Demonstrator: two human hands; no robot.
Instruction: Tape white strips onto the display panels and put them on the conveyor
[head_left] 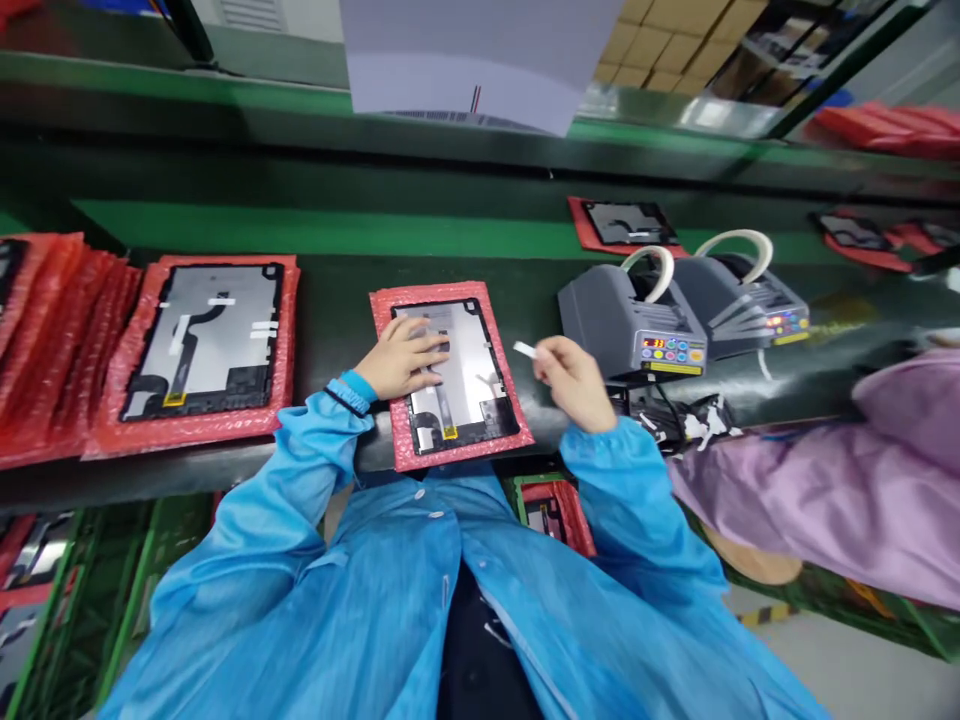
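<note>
A tablet back panel (472,375) lies on a red bubble-wrap sheet (390,305) right in front of me on the dark belt. My left hand (401,358) rests flat on the panel's left side, fingers stretched out. My right hand (574,378) hovers just right of the sheet, fingers pinched on a small white strip of tape (524,349) that sticks out toward the panel.
Two grey tape dispensers (634,320) (742,290) stand to the right. A second panel on red wrap (206,340) lies to the left beside a stack of red sheets (45,330). More panels (626,222) sit farther along the belt. A person's purple sleeve (825,490) reaches in at right.
</note>
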